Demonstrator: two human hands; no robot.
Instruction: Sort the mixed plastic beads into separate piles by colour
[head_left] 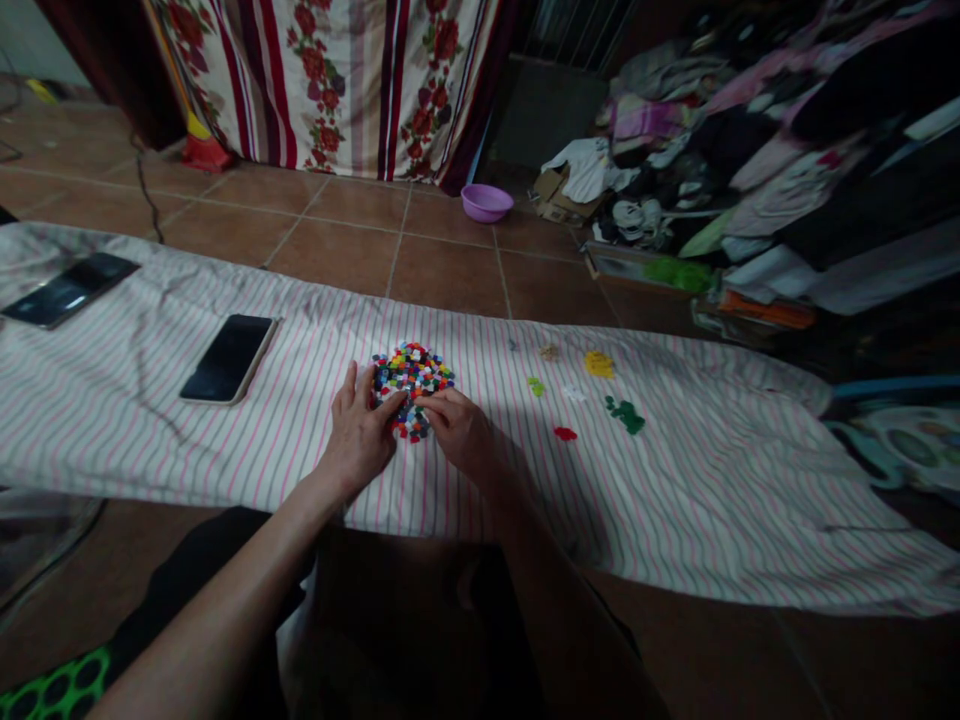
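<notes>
Both hands at a pile of coloured pieces

On the striped cloth [712,490], a first phone [71,288] lies at the far left and a second phone [229,360] lies nearer the pile [420,372]. The left hand [358,432] rests at the pile's left side, its fingers spread apart, the thumb reaching to the pieces. The pile, of many colours, lies between the two hands. Beyond the cloth hangs a flowered curtain [326,80]. The right hand [466,438] is at the pile's right side, thumb and fingers drawn close together over the pieces; whether they are clamped on one, I cannot tell.

Right of the pile, well apart from it, sit small groups sorted by colour: grey [513,345], light green [536,386], tan [549,353], red [565,434], white [574,394], yellow [599,363] and dark green [628,415]. The grey, tan and yellow lie on the far side; the red lies nearest the person. A purple basin [487,204] stands on the floor [442,270] beyond the cloth, with heaped clothes [652,120] farther right.
</notes>
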